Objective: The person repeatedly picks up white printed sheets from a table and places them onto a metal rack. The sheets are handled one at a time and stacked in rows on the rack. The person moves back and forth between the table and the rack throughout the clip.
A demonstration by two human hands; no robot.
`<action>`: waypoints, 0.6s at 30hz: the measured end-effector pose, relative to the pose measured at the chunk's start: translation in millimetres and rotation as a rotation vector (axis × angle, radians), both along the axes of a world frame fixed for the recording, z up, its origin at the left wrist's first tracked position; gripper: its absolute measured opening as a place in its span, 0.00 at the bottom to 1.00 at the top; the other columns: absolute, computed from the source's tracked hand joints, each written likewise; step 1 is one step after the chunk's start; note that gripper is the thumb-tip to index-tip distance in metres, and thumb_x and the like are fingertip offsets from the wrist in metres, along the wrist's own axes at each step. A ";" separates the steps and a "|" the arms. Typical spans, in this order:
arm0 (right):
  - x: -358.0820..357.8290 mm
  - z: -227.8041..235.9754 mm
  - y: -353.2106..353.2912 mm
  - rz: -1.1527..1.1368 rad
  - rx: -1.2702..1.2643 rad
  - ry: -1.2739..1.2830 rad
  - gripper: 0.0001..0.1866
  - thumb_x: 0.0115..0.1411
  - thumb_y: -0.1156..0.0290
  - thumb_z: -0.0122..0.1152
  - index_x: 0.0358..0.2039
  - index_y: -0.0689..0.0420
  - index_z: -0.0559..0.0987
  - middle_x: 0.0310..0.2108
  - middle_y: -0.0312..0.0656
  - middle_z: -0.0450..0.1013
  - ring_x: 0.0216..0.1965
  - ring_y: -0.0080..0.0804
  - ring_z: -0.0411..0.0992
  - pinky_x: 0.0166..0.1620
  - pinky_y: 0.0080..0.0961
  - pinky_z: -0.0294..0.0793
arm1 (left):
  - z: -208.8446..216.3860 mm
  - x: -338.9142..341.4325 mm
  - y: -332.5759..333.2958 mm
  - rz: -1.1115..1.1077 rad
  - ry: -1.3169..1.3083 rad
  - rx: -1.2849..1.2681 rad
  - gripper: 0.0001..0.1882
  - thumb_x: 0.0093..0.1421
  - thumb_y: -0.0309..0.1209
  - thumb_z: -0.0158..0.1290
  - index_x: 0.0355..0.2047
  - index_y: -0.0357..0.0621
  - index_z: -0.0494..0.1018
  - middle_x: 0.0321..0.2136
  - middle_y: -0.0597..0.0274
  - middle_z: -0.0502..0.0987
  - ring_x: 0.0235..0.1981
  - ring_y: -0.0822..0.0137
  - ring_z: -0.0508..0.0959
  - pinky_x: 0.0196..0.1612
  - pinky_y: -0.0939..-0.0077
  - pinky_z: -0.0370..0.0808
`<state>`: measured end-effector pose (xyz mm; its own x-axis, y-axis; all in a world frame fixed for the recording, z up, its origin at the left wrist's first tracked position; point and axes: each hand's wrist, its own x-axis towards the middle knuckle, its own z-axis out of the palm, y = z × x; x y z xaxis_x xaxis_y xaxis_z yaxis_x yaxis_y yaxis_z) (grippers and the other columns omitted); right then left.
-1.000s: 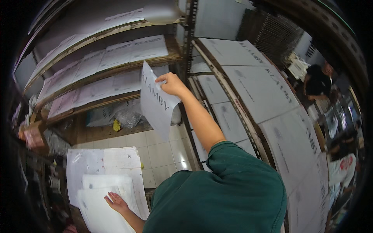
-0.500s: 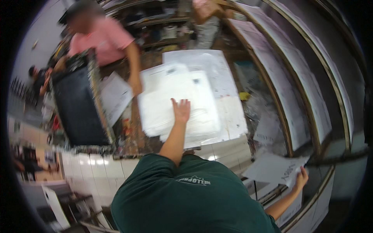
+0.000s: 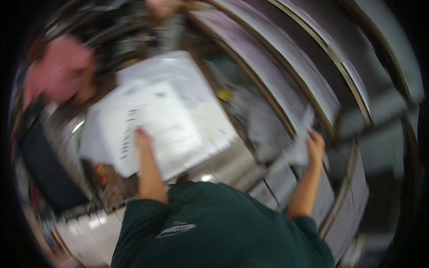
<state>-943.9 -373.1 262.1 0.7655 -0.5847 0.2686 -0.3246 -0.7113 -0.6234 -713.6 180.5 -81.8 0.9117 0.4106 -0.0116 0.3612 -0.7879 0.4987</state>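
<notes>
My left hand (image 3: 144, 139) is closed at the right side of a white sheet (image 3: 117, 138) with dark print, fingers blurred by motion. That sheet lies over a stack of glossy white sheets (image 3: 176, 129) on the worktable. Under the stack is a larger pale board (image 3: 219, 129) with small marks. To the right, my right hand (image 3: 316, 145) is raised in front of the rack, fingers closed on the edge of another white sheet (image 3: 300, 149), seen nearly edge-on and smeared. Whether this sheet touches the rack I cannot tell.
Tall rack frames (image 3: 268, 96) with pale sheets lean along the right side. A dark framed screen (image 3: 47, 163) stands at the left, near a person in a pink shirt (image 3: 60, 67). A yellow scrap (image 3: 223, 94) and clear plastic (image 3: 257, 118) lie between table and rack.
My view has turned right. A printed sheet now lies over the stack, and my left hand, spread before, has closed at it. My right hand has moved up and forward with its sheet.
</notes>
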 end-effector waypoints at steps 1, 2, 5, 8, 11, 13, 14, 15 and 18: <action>-8.5 -6.9 -15.1 0.014 -0.051 0.010 0.19 0.43 0.79 0.50 0.40 0.59 0.75 0.40 0.47 0.71 0.45 0.34 0.68 0.48 0.25 0.64 | 7.3 -6.3 -2.5 -0.115 0.070 0.253 0.24 0.62 0.40 0.32 0.50 0.33 0.58 0.50 0.55 0.63 0.51 0.65 0.63 0.57 0.73 0.55; -1.0 8.4 4.8 0.011 -0.063 0.029 0.18 0.44 0.77 0.50 0.38 0.57 0.76 0.39 0.46 0.71 0.44 0.34 0.68 0.46 0.26 0.65 | 24.6 10.6 8.1 -0.168 0.072 0.389 0.20 0.60 0.38 0.34 0.45 0.35 0.61 0.46 0.56 0.65 0.47 0.65 0.65 0.52 0.72 0.58; 36.7 28.9 18.9 0.104 -0.149 0.036 0.24 0.36 0.79 0.47 0.39 0.56 0.76 0.34 0.47 0.72 0.38 0.39 0.69 0.43 0.28 0.67 | 91.2 32.0 24.9 -0.061 0.214 0.627 0.11 0.53 0.32 0.41 0.32 0.39 0.68 0.33 0.57 0.71 0.34 0.66 0.72 0.35 0.72 0.67; 57.2 78.9 3.9 0.003 -0.067 0.073 0.20 0.39 0.77 0.48 0.36 0.56 0.77 0.37 0.47 0.72 0.41 0.38 0.70 0.45 0.26 0.68 | 149.0 61.2 5.6 0.133 0.244 0.629 0.06 0.48 0.28 0.44 0.24 0.41 0.71 0.23 0.57 0.74 0.24 0.66 0.76 0.23 0.71 0.73; 30.2 125.6 -23.2 -0.023 -0.039 0.033 0.18 0.38 0.78 0.46 0.31 0.54 0.80 0.34 0.47 0.74 0.39 0.39 0.71 0.44 0.26 0.68 | 163.8 106.4 -74.7 0.626 -0.567 -0.671 0.08 0.50 0.28 0.40 0.27 0.35 0.65 0.19 0.52 0.73 0.20 0.63 0.75 0.20 0.69 0.74; 1.9 166.3 -46.9 -0.094 0.036 0.033 0.19 0.38 0.79 0.45 0.32 0.54 0.80 0.33 0.46 0.74 0.37 0.37 0.71 0.43 0.25 0.68 | 201.8 114.5 -142.9 0.741 -1.019 -1.188 0.10 0.51 0.28 0.37 0.29 0.31 0.60 0.17 0.49 0.71 0.18 0.62 0.74 0.19 0.68 0.74; -11.9 184.7 -51.1 -0.127 0.087 0.039 0.20 0.38 0.79 0.44 0.32 0.54 0.80 0.32 0.46 0.74 0.37 0.36 0.71 0.42 0.25 0.68 | 220.5 114.9 -168.0 0.744 -1.083 -1.262 0.11 0.52 0.28 0.36 0.30 0.29 0.58 0.16 0.47 0.71 0.17 0.61 0.74 0.18 0.67 0.74; -39.4 205.5 -52.6 -0.161 0.048 0.052 0.21 0.38 0.80 0.44 0.32 0.54 0.80 0.32 0.44 0.74 0.35 0.34 0.70 0.40 0.25 0.68 | 227.2 113.8 -185.0 0.686 -1.082 -1.249 0.11 0.53 0.29 0.35 0.32 0.30 0.56 0.16 0.47 0.71 0.16 0.61 0.74 0.18 0.67 0.74; -148.8 266.4 -72.6 -0.247 0.010 0.026 0.21 0.37 0.80 0.47 0.33 0.52 0.80 0.31 0.38 0.73 0.31 0.26 0.67 0.34 0.19 0.66 | 271.9 69.8 -250.6 0.589 -0.954 -1.346 0.12 0.53 0.29 0.34 0.33 0.29 0.55 0.16 0.48 0.70 0.16 0.61 0.74 0.17 0.68 0.73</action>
<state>-1092.7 -445.8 528.5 0.6053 -0.7578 0.2437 -0.5044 -0.6020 -0.6190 -643.8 -70.0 190.1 0.5475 0.8154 -0.1883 -0.3607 0.4330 0.8261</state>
